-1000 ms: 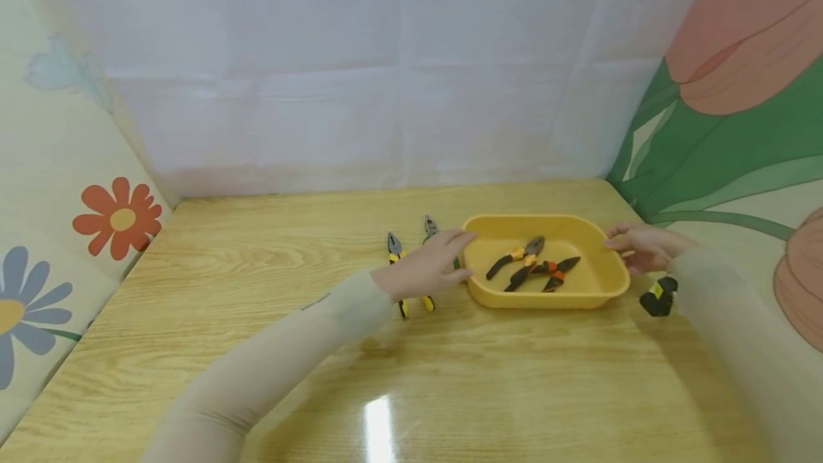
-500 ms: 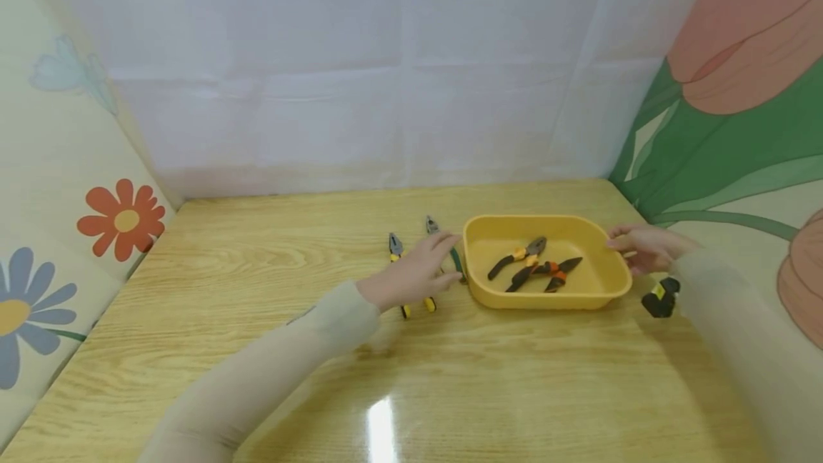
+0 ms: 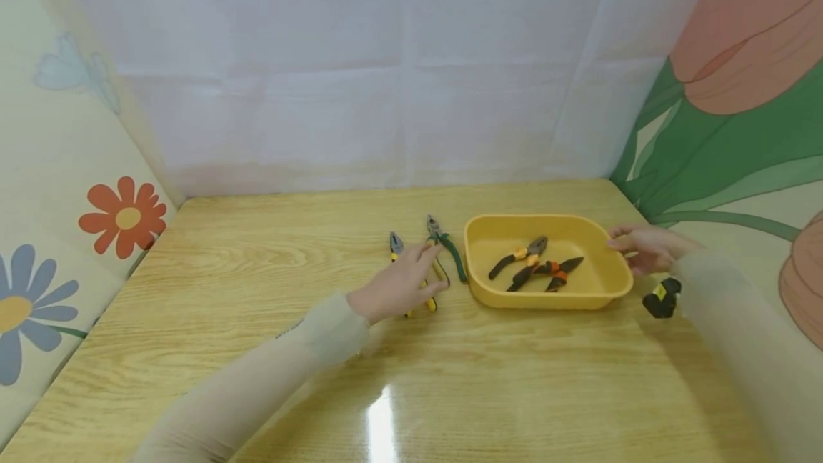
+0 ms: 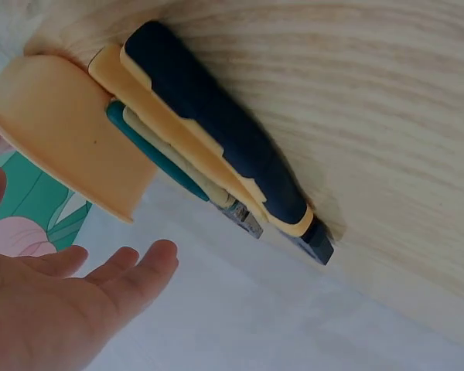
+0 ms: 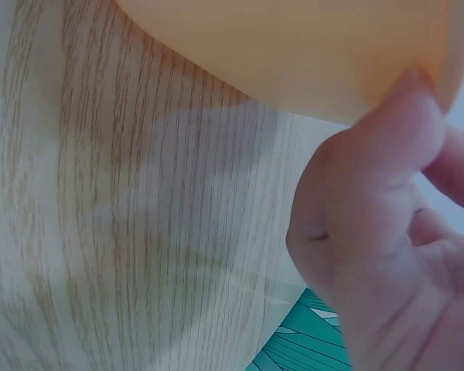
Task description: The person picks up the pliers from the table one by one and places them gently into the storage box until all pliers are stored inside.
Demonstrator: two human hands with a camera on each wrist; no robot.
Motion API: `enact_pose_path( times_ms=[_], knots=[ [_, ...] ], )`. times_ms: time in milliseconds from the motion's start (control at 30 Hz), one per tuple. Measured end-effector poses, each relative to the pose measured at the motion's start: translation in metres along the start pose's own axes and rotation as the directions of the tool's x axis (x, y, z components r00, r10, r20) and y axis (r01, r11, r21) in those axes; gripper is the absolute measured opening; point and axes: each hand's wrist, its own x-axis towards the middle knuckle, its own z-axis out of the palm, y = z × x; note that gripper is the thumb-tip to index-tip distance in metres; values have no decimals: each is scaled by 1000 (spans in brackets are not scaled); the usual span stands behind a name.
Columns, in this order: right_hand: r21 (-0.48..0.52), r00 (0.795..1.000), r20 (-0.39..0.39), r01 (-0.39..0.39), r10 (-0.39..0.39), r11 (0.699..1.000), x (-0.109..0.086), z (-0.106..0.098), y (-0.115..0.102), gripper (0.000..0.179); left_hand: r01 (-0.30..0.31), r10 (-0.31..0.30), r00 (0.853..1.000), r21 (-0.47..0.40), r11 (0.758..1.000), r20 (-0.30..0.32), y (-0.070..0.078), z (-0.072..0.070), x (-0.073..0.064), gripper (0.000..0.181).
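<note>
My left hand (image 3: 398,281) hovers over the table with its fingers spread and loosely extended, holding nothing. Partly beneath it in the head view lie pliers with yellow-and-black handles (image 3: 432,304). Just beyond its fingertips are pliers with green handles (image 3: 459,263); the left wrist view shows both pairs (image 4: 224,147) apart from the hand. At the right end of a yellow plastic basin (image 3: 546,300), my right hand (image 3: 649,249) pinches the rim, its thumb (image 5: 406,116) against the outer wall. Inside the basin are orange-and-black pliers (image 3: 504,265) and red-and-black pliers (image 3: 556,281).
The wooden table (image 3: 257,256) extends left and in front of the basin. A white sheet (image 3: 321,91) hangs along its back edge. Flower-patterned panels (image 3: 726,156) stand at both sides. A small black block (image 3: 662,297) sits beside the right wrist.
My left hand has drawn away from the basin's left rim and moved left over the pliers, uncovering the green-handled pair. The right hand and basin have stayed in place.
</note>
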Motion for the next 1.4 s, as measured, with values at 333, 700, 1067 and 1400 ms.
enact_pose_path(
  times_ms=[333, 700, 1067, 1400],
  knots=[
    [-9, 1000, 5, 7, -7, 1000, 1, 0, 0, 14, 75, -74, 997, 118, 990, -12, -2, 17, -4, 68],
    [2, 1000, -2, 7, -7, 1000, 1, -2, 3, 14, 279, -282, 960, 134, 951, 0, 0, 35, 2, 89],
    [-1, 1000, -10, 13, -13, 1000, 3, -4, 6, 14, 417, -420, 907, 225, 881, -38, -3, 50, 18, 104],
    [-18, 1000, -8, 22, -22, 1000, 3, -3, 4, 10, 457, -467, 884, 173, 873, 25, -5, 49, 19, 90]
  ],
)
